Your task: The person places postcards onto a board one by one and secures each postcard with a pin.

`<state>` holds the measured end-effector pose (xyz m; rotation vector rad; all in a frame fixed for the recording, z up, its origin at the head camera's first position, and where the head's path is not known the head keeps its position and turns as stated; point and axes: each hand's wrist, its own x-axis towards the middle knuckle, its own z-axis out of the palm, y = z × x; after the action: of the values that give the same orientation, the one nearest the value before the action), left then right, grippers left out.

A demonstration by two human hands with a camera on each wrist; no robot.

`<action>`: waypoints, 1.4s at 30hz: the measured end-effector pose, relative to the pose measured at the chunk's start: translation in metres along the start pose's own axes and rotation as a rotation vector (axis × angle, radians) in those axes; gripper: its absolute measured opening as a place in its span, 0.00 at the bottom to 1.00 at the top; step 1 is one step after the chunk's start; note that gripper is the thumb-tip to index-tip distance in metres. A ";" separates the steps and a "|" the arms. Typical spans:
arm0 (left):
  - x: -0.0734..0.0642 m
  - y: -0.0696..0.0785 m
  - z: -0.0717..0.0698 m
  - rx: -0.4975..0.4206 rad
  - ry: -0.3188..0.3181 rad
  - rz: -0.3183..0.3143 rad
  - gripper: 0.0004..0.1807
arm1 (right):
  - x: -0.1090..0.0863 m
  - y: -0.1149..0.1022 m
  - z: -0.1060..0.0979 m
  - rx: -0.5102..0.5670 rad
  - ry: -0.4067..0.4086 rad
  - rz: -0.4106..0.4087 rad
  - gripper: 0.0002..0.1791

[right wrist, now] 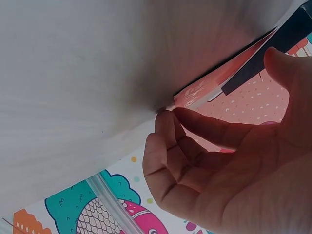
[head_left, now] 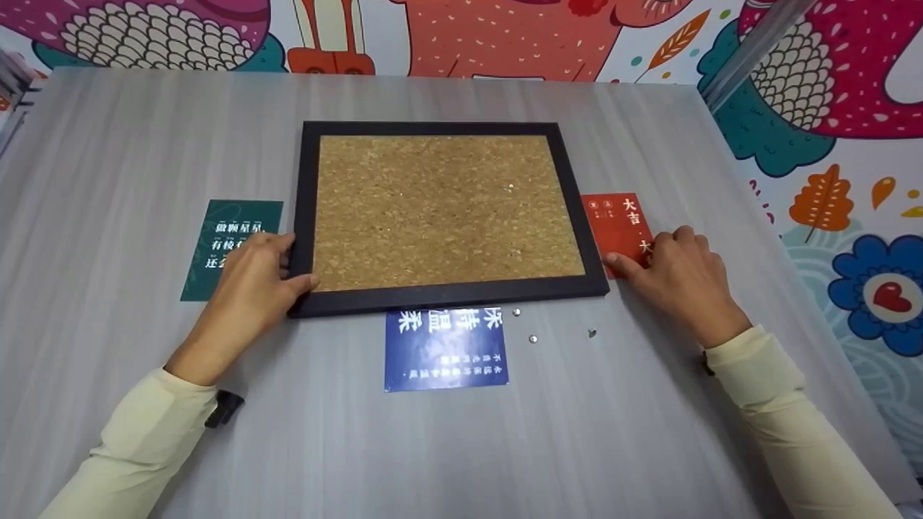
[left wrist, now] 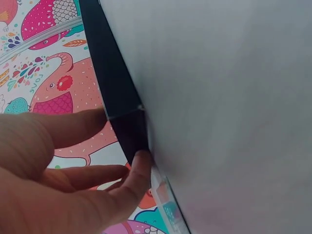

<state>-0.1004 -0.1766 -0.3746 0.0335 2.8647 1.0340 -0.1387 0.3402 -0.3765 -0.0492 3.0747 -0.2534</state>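
A black-framed cork board point(head_left: 447, 209) lies on the table. My left hand point(head_left: 256, 277) grips its lower left corner, thumb over the frame and fingers against the side; the left wrist view shows these fingers at the black frame edge point(left wrist: 114, 73). Beneath that hand, a green card point(head_left: 234, 216) with white writing is partly hidden. On the other side, my right hand point(head_left: 685, 281) rests over a red card point(head_left: 613, 223), thumb spread away from bent fingers. In the right wrist view, fingertips point(right wrist: 168, 117) are right at the red card's end point(right wrist: 195, 92).
A blue card point(head_left: 447, 353) with white writing lies by the board's front edge. Beside it are small silver tacks point(head_left: 533, 339), one of them tipped over point(head_left: 592, 333). A wall with colourful animal drawings point(head_left: 505, 36) borders the table's back and right.
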 end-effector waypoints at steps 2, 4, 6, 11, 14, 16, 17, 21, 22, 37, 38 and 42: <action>0.000 0.000 0.000 -0.003 -0.008 -0.003 0.39 | 0.000 0.001 -0.001 -0.006 -0.009 0.001 0.49; 0.000 -0.001 -0.001 -0.001 -0.010 0.001 0.39 | 0.001 0.001 -0.001 -0.015 -0.016 -0.002 0.48; -0.001 0.000 -0.001 0.001 -0.011 0.007 0.38 | 0.001 0.001 -0.001 -0.022 -0.021 -0.007 0.47; -0.001 0.000 -0.002 0.000 -0.017 0.010 0.38 | 0.004 0.003 -0.003 -0.010 -0.040 0.000 0.43; 0.000 0.001 -0.002 -0.004 -0.019 0.002 0.38 | 0.010 0.006 -0.005 0.007 -0.074 0.041 0.44; 0.000 0.002 -0.002 -0.005 -0.018 0.000 0.38 | 0.014 0.008 -0.006 0.032 -0.108 0.077 0.45; 0.000 0.002 -0.002 -0.007 -0.017 -0.002 0.38 | 0.016 0.009 -0.007 0.047 -0.126 0.096 0.44; 0.001 0.000 -0.001 -0.004 -0.016 0.005 0.38 | 0.022 0.014 -0.008 0.124 -0.192 0.160 0.45; 0.001 0.000 -0.001 -0.005 -0.018 0.005 0.38 | 0.022 0.015 -0.009 0.140 -0.205 0.172 0.46; 0.000 0.002 -0.002 -0.009 -0.032 0.001 0.38 | 0.023 0.014 -0.011 0.168 -0.259 0.218 0.50; -0.001 0.002 -0.002 -0.010 -0.033 0.000 0.38 | 0.023 0.014 -0.011 0.170 -0.264 0.219 0.49; -0.002 0.003 -0.002 -0.011 -0.039 -0.010 0.38 | 0.024 0.016 -0.013 0.188 -0.289 0.227 0.49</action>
<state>-0.0986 -0.1758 -0.3706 0.0385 2.8214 1.0361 -0.1634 0.3567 -0.3679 0.2468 2.7257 -0.4737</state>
